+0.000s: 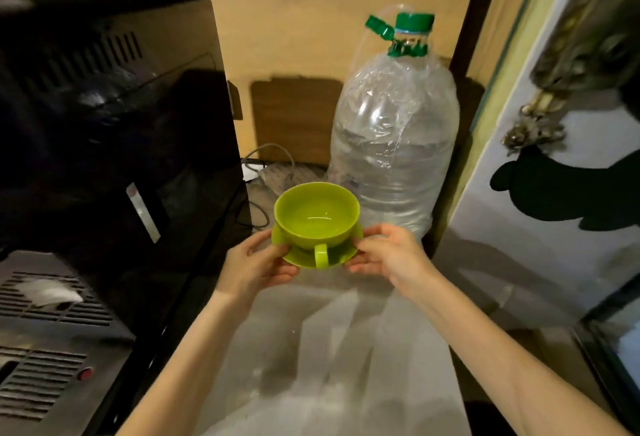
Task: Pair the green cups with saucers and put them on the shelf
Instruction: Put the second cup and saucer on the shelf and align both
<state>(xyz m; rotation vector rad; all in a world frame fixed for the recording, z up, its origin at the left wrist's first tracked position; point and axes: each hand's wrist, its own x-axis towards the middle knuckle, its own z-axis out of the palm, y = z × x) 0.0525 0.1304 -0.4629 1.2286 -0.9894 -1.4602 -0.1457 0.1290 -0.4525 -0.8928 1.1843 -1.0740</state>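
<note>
A lime-green cup [317, 215] sits upright on a matching green saucer [304, 257], its handle pointing toward me. Both are held in the air above a grey shelf surface [311, 349]. My left hand [256, 264] grips the saucer's left rim, thumb on top and fingers underneath. My right hand [388, 253] grips the right rim the same way. The cup is empty inside.
A large clear plastic water bottle [394, 144] with a green cap stands just behind and right of the cup. A black appliance [114, 144] fills the left side. Cables [263, 165] lie at the back. A white door or panel [554, 227] bounds the right.
</note>
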